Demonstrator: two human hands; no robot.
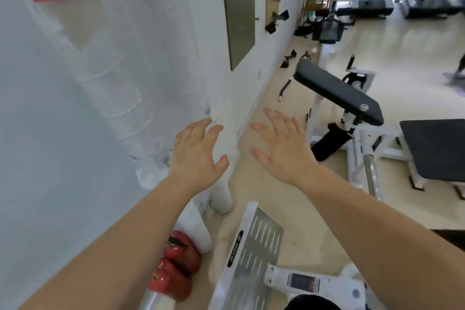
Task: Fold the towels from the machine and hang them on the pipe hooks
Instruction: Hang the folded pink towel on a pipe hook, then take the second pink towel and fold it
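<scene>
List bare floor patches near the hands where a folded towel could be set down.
Bare beige floor runs between the white wall pipe and the white bench frame, below both open hands, left and right. Crowded: red dumbbells by the wall, slotted metal footplate nearest the camera.
</scene>
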